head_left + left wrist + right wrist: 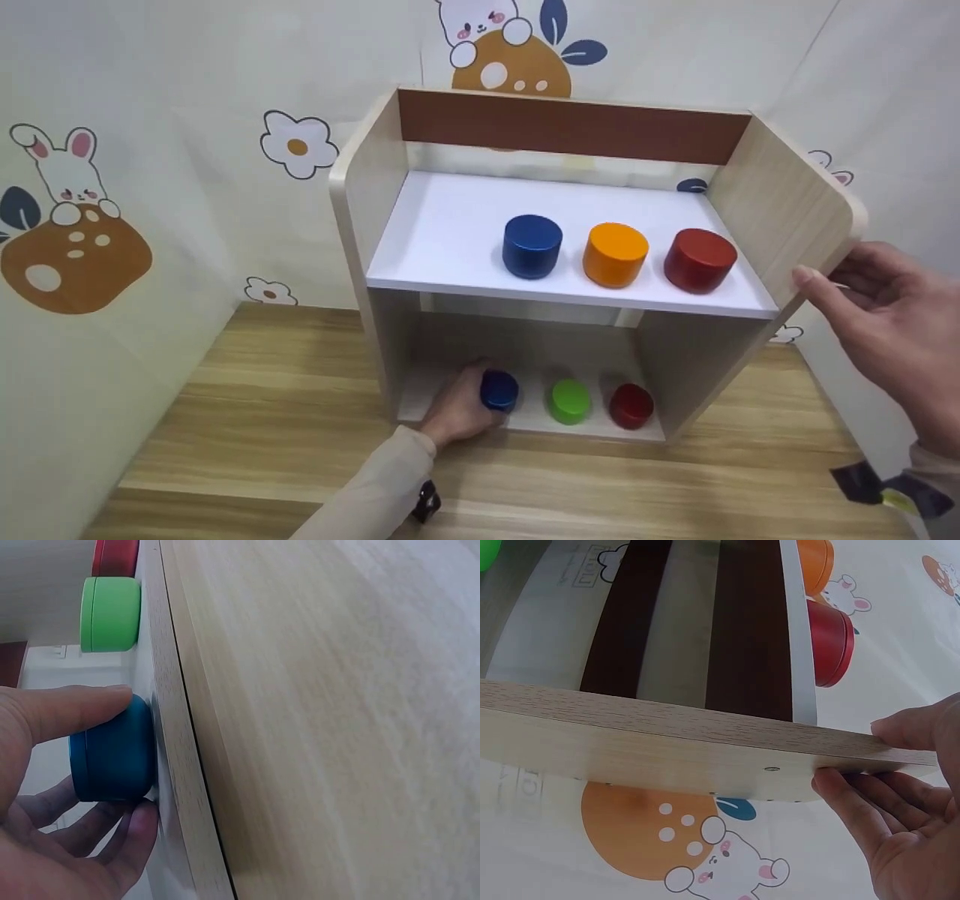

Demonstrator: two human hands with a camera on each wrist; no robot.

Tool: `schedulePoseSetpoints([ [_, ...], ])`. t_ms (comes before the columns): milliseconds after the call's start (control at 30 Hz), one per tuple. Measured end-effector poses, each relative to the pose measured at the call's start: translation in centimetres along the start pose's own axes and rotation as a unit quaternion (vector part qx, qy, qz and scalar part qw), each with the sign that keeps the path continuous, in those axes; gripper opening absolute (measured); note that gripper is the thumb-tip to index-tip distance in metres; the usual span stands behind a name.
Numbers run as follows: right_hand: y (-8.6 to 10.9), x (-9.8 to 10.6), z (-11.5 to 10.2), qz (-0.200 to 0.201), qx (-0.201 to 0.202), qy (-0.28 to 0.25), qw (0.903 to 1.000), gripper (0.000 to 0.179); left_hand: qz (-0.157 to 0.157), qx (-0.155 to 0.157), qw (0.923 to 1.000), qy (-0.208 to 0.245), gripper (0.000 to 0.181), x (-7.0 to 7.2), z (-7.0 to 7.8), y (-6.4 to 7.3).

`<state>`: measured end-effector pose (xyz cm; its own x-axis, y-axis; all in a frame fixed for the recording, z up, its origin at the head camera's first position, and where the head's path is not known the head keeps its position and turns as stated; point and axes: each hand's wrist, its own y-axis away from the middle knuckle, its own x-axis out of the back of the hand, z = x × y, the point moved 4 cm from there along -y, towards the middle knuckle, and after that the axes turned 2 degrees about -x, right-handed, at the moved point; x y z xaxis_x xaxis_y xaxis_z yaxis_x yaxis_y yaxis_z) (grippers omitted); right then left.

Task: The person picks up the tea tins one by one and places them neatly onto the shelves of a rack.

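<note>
On the lower board of a small two-tier wooden shelf, my left hand holds a round blue tin. In the left wrist view the thumb lies along one side of that blue tin, and fingers curl round the other. My right hand grips the front edge of the shelf's right side panel, thumb on one face and fingers on the other. To the right of the held tin stand a green tin and a red tin.
Along the upper board's front sit another blue tin, an orange tin and another red tin. The shelf stands on a wood-grain table. Behind is a wall covering with cartoon rabbits and flowers.
</note>
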<state>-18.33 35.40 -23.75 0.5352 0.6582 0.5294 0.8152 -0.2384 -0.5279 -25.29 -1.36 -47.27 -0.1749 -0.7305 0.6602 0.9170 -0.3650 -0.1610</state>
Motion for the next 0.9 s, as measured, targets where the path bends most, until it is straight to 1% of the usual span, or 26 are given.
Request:
schedulePoseSetpoints([
  [33, 0.0, 0.0, 0.0, -0.001, 0.003, -0.002, 1.0, 0.045, 0.0, 0.003, 1.0, 0.003, 0.07, 0.0, 0.0, 0.0],
  [200, 0.0, -0.1, 0.0, -0.002, 0.012, -0.033, 0.9994, 0.04, -0.004, 0.031, 0.9994, 0.017, 0.081, -0.1, -0.2, 0.4],
  [267, 0.0, -0.2, 0.0, -0.004, 0.014, -0.032, 0.9994, 0.04, 0.001, 0.033, 0.9993, 0.016, 0.084, 0.1, -0.2, 0.6],
  [367, -0.1, -0.2, 0.0, -0.005, 0.014, -0.042, 0.999, 0.036, 0.02, 0.021, 0.9996, 0.0, 0.08, 0.7, 0.1, 1.1],
  [467, -0.3, -0.2, 0.1, -0.008, 0.011, -0.065, 0.9978, 0.031, 0.039, 0.003, 0.999, -0.024, 0.073, 1.7, 0.7, 1.9],
  [533, -0.4, -0.2, 0.3, -0.008, 0.005, -0.069, 0.9976, 0.032, 0.045, -0.004, 0.9986, -0.029, 0.07, 2.5, 1.1, 2.5],
  [600, -0.3, -0.1, 0.4, -0.009, -0.002, -0.058, 0.9983, 0.035, 0.045, -0.014, 0.9985, -0.026, 0.068, 3.3, 1.6, 3.3],
  [733, 0.0, -0.1, 0.4, -0.018, -0.016, -0.008, 0.9997, 0.051, 0.051, -0.047, 0.9974, -0.018, 0.063, 4.8, 2.9, 4.9],
  [833, 0.6, -0.1, 0.2, -0.027, -0.013, 0.006, 0.9995, 0.058, 0.057, -0.062, 0.9961, -0.03, 0.059, 6.3, 3.7, 6.4],
  [900, 1.2, -0.1, 0.3, -0.027, -0.005, 0.002, 0.9996, 0.059, 0.061, -0.065, 0.9952, -0.041, 0.055, 7.3, 4.1, 7.3],
])
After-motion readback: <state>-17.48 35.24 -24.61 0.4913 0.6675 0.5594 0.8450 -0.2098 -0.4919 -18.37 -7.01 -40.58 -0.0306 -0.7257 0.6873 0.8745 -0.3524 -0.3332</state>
